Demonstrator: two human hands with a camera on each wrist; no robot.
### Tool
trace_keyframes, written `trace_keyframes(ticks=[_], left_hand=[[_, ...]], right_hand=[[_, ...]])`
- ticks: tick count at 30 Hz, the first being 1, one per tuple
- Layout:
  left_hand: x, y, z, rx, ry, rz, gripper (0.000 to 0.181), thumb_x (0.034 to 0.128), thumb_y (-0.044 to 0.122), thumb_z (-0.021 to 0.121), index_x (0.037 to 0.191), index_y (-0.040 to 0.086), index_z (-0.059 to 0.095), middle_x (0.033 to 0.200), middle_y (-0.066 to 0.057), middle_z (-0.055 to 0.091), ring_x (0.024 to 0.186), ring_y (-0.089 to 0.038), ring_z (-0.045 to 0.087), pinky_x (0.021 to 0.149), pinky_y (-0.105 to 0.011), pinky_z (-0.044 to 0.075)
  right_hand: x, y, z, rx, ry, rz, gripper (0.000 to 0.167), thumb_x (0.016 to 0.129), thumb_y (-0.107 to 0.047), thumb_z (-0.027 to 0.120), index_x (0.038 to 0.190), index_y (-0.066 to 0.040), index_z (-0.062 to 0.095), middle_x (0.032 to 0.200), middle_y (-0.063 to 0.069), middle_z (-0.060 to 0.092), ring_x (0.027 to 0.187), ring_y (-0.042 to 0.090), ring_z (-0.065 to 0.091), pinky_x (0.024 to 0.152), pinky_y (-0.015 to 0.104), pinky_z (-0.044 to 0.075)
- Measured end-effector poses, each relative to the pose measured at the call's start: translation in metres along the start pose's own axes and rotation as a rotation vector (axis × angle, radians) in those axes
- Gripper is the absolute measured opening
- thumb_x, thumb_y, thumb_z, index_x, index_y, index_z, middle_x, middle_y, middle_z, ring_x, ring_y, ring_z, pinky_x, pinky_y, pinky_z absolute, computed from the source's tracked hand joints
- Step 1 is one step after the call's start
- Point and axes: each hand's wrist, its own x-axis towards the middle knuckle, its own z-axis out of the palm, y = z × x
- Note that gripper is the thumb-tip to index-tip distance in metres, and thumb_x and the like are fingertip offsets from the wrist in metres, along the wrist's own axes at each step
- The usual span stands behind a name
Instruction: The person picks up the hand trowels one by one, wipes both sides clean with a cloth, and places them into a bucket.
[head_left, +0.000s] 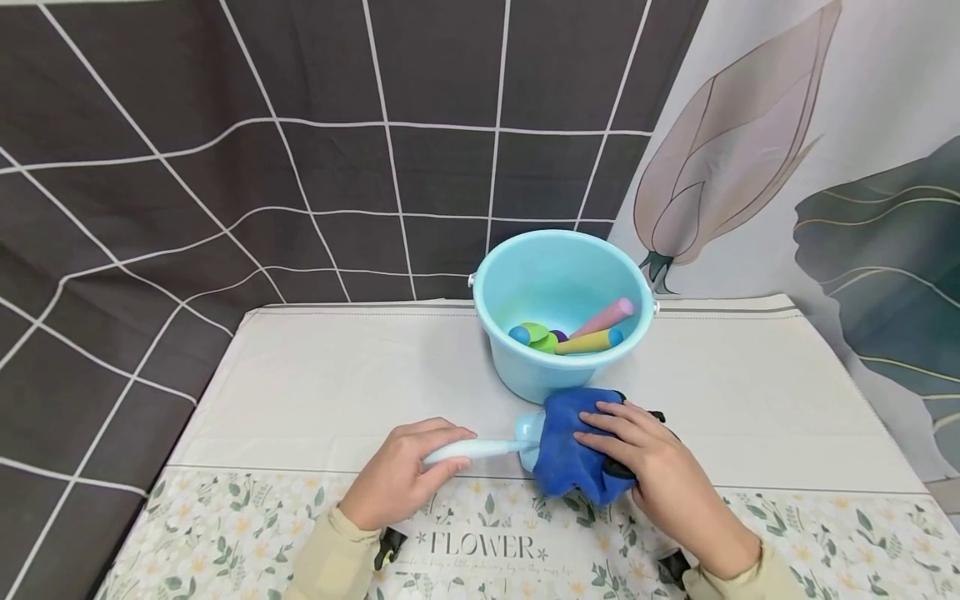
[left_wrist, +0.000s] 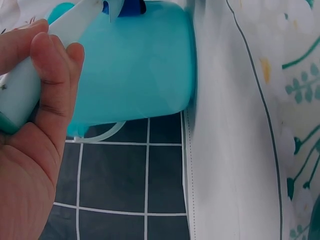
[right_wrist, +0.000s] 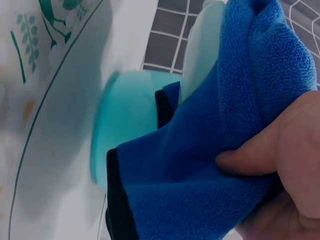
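Observation:
My left hand (head_left: 401, 475) grips the pale-blue handle of a toy shovel-like tool (head_left: 480, 449). Its broad head lies mostly under a blue cloth (head_left: 570, 450) with black edging, so its exact shape cannot be made out. With the thumb on one side and the fingers on the other, my right hand (head_left: 663, 467) holds the cloth against that head. In the right wrist view the cloth (right_wrist: 200, 160) hangs in folds, and part of the pale head (right_wrist: 202, 47) shows beside it. Both hands are above the table, just in front of a light-blue bucket (head_left: 525, 371).
Inside the bucket lie a pink stick-shaped toy (head_left: 606, 317), a yellow one with a blue end (head_left: 588, 342) and some green and blue pieces (head_left: 534, 332). A table cover (head_left: 360, 375) with a flowered front part lies below. Dark checked fabric (head_left: 442, 175) hangs behind.

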Motion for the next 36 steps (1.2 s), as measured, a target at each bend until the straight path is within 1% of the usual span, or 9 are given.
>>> trace_keyframes(ticks=[3,8,12,14,16,20,22,30,36], left_hand=[[0.000,-0.001,0.000,0.006,0.004,0.004,0.025,0.0935,0.009,0.072,0.118,0.009,0.072,0.109,0.006,0.070,0.085,-0.006,0.062,0.076,-0.027,0.055],[0.000,0.000,-0.001,0.023,0.011,-0.001,0.026,0.0918,0.008,0.073,0.118,0.009,0.072,0.108,0.006,0.070,0.085,-0.005,0.062,0.076,-0.026,0.054],[0.001,0.000,-0.002,0.035,0.011,-0.013,0.025,0.0920,0.009,0.073,0.117,0.007,0.072,0.107,0.008,0.070,0.084,-0.004,0.061,0.075,-0.026,0.054],[0.001,0.001,-0.002,0.046,0.012,-0.012,0.024,0.0923,0.009,0.073,0.116,0.006,0.072,0.107,0.007,0.070,0.083,-0.004,0.060,0.075,-0.025,0.053],[0.002,0.001,-0.002,0.063,0.013,-0.008,0.024,0.0920,0.009,0.073,0.116,0.006,0.073,0.105,0.007,0.070,0.080,-0.004,0.058,0.073,-0.025,0.052],[0.002,0.001,0.000,0.095,0.008,-0.004,0.025,0.0913,0.009,0.074,0.116,0.007,0.073,0.103,0.006,0.070,0.076,-0.003,0.055,0.069,-0.022,0.050],[0.002,0.001,0.002,0.106,0.003,-0.001,0.024,0.0917,0.010,0.074,0.116,0.007,0.073,0.102,0.006,0.069,0.075,-0.003,0.054,0.068,-0.021,0.050],[0.003,-0.001,0.005,0.146,-0.020,0.001,0.024,0.0928,0.013,0.073,0.117,0.007,0.072,0.103,0.005,0.069,0.075,-0.002,0.054,0.068,-0.021,0.050],[0.003,0.000,0.009,0.164,-0.033,-0.008,0.025,0.0928,0.014,0.073,0.117,0.008,0.072,0.102,0.005,0.069,0.077,-0.002,0.055,0.071,-0.023,0.051]], right_hand=[[-0.001,0.002,-0.002,-0.015,0.001,0.009,0.089,0.051,0.033,0.051,0.125,-0.013,0.071,0.135,0.004,0.062,0.132,0.032,0.050,0.113,0.044,0.034],[-0.001,0.003,-0.005,-0.025,-0.016,0.038,0.090,0.053,0.034,0.054,0.128,-0.014,0.069,0.137,0.005,0.061,0.132,0.032,0.049,0.102,0.054,0.043],[-0.002,0.003,-0.007,-0.024,-0.002,0.055,0.093,0.054,0.035,0.056,0.131,-0.015,0.067,0.137,0.006,0.060,0.132,0.033,0.049,0.099,0.056,0.046],[-0.002,0.003,-0.008,-0.021,0.023,0.064,0.094,0.054,0.035,0.055,0.133,-0.015,0.066,0.138,0.006,0.059,0.132,0.032,0.050,0.102,0.050,0.046],[-0.002,0.004,-0.008,-0.010,0.052,0.068,0.096,0.054,0.034,0.052,0.135,-0.015,0.064,0.138,0.005,0.059,0.131,0.032,0.050,0.109,0.037,0.041],[-0.002,0.004,-0.008,0.019,0.110,0.065,0.099,0.053,0.034,0.046,0.138,-0.014,0.061,0.139,0.005,0.058,0.130,0.033,0.050,0.114,0.014,0.019],[-0.001,0.004,-0.008,0.028,0.129,0.060,0.100,0.051,0.035,0.044,0.138,-0.013,0.061,0.139,0.006,0.058,0.130,0.034,0.051,0.114,0.012,0.016],[-0.002,0.001,-0.008,0.060,0.139,0.075,0.101,0.052,0.036,0.044,0.138,-0.013,0.061,0.142,0.007,0.056,0.132,0.032,0.049,0.113,0.012,0.020],[0.000,-0.001,-0.006,0.073,0.178,0.048,0.105,0.047,0.038,0.047,0.137,-0.012,0.061,0.141,0.008,0.056,0.131,0.033,0.049,0.113,0.013,0.021]])
